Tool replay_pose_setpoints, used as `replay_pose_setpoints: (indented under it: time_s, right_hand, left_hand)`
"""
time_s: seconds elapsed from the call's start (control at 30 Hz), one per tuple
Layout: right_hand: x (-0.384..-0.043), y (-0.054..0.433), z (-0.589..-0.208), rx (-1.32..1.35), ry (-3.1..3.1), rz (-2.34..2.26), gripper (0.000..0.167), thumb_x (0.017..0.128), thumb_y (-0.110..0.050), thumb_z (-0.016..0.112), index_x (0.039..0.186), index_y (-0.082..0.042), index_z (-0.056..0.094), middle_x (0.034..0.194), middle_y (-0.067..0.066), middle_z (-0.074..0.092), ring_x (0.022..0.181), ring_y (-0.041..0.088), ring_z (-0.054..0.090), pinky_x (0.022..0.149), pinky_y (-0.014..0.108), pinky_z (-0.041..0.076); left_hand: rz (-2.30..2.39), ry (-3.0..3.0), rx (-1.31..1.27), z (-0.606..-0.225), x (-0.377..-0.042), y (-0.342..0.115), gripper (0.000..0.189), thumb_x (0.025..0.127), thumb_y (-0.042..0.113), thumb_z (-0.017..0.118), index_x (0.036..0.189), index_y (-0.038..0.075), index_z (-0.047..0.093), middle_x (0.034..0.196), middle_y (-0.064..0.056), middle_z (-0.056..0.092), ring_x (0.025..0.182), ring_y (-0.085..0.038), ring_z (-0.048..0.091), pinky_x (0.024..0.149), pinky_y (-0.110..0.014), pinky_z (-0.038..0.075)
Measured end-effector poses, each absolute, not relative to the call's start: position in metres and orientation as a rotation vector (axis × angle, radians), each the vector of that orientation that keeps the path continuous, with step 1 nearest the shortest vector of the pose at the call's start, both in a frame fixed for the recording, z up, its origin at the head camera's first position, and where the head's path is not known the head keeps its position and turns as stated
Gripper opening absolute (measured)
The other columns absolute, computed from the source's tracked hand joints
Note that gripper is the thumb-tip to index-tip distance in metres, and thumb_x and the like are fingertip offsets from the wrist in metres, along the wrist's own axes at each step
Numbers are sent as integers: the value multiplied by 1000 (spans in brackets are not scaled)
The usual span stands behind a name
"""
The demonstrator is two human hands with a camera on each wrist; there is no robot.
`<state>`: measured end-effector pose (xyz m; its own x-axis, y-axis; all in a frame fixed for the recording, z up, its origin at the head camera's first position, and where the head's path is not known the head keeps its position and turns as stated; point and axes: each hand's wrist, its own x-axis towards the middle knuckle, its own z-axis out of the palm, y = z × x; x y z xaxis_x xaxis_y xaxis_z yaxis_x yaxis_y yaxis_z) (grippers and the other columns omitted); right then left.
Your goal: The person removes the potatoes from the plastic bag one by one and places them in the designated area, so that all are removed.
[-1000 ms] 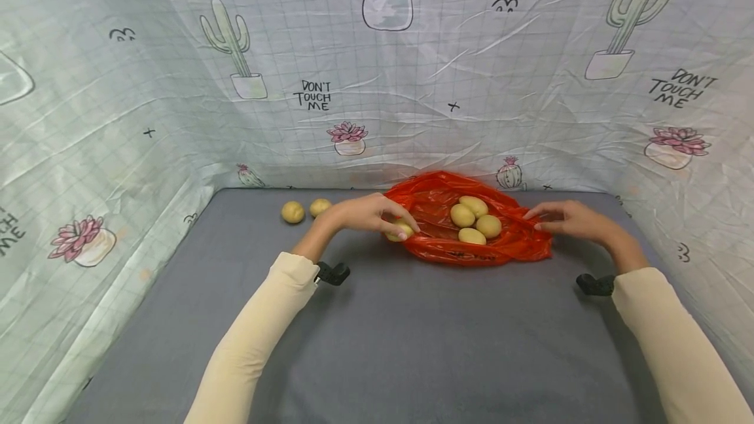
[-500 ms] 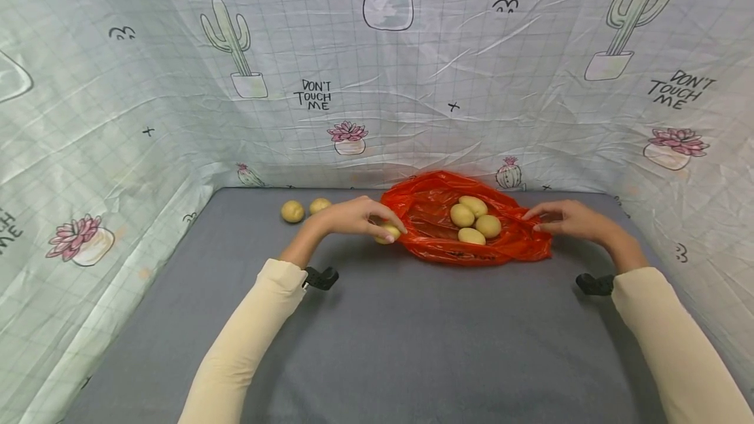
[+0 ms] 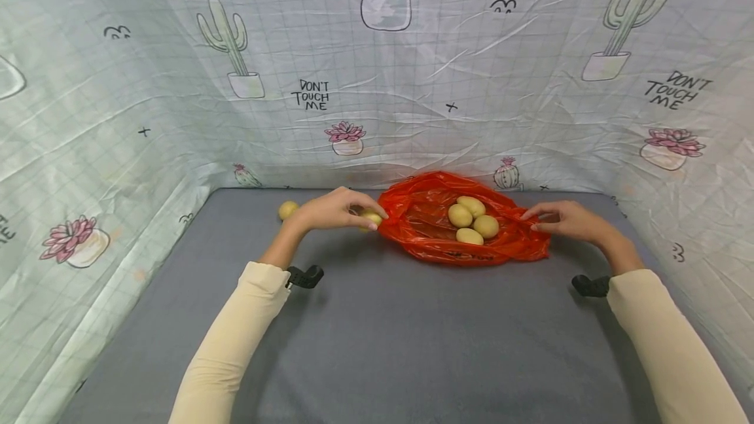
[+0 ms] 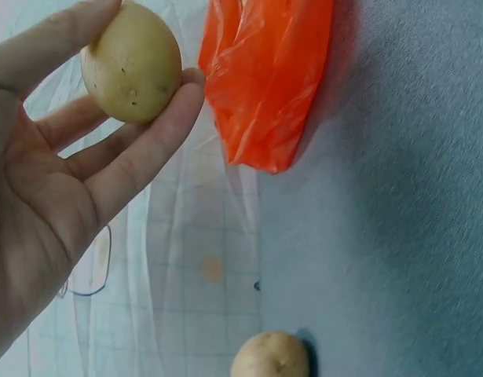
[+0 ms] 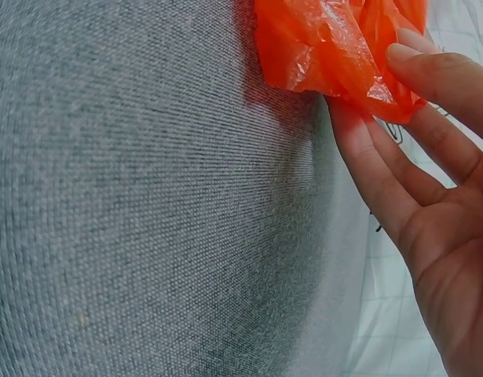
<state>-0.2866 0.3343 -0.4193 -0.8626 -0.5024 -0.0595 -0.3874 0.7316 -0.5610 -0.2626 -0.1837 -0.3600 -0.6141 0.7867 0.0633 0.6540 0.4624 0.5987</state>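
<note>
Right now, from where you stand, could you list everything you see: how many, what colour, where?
Flat fabric-covered table: one, grey, below
Creased printed cloth: count unclear, pale, behind and at both sides
Crumpled plastic bag: one, red, table's far side
Smooth oval potatoes: four visible, yellow, inside the bag
Loose rounded potato: one, yellow, table's far left
Held rounded potato: one, yellow, beside the bag's left end
Small curved devices: two, black, at the wrists
Long sleeves: two, cream, on both arms
Hands: two, bare, left holding a potato, right gripping the bag's right end
</note>
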Motion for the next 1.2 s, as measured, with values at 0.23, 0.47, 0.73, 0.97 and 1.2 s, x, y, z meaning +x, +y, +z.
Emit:
replay_pose_setpoints:
  time_s: [0.23, 0.47, 0.73, 0.97, 1.2]
  right_hand:
    - [-287, 333, -420, -712, 2741, -825, 25, 98, -22, 69, 121, -14, 73, 127, 18, 67, 113, 38, 65, 90, 51, 55]
    - [-286, 335, -419, -723, 2742, -827, 24, 98, -21, 70, 120, -14, 73, 127, 16, 67, 113, 35, 65, 85, 36, 55]
    - [-284, 335, -421, -706, 2743, -852, 25, 98, -22, 70, 121, -13, 73, 129, 17, 67, 110, 32, 67, 80, 28, 55]
    - [-284, 336, -424, -695, 2756, -855, 26, 98, -23, 70, 122, -14, 73, 127, 15, 68, 104, 22, 68, 78, 26, 54]
    - [-286, 338, -429, -733, 2766, -884, 23, 98, -22, 70, 120, -17, 74, 122, 11, 71, 91, 10, 62, 74, 26, 50]
  left_hand:
    - [876, 2559, 1199, -353, -267, -192, 31, 94, 24, 75, 122, 11, 74, 115, 3, 74, 95, -11, 64, 93, -37, 53]
    - [802, 2625, 1081, -347, -272, -195, 31, 95, 29, 74, 123, 16, 74, 103, 7, 71, 88, -16, 61, 82, -35, 51]
    - [769, 2631, 986, -346, -283, -196, 25, 96, 31, 73, 120, 24, 75, 100, 5, 71, 83, -17, 60, 77, -35, 49]
    - [768, 2602, 1033, -353, -292, -195, 25, 96, 26, 73, 120, 19, 75, 110, 1, 72, 92, -20, 62, 83, -36, 51]
    - [693, 2618, 995, -359, -298, -197, 25, 96, 27, 72, 119, 18, 75, 111, 0, 72, 91, -17, 58, 82, -34, 48]
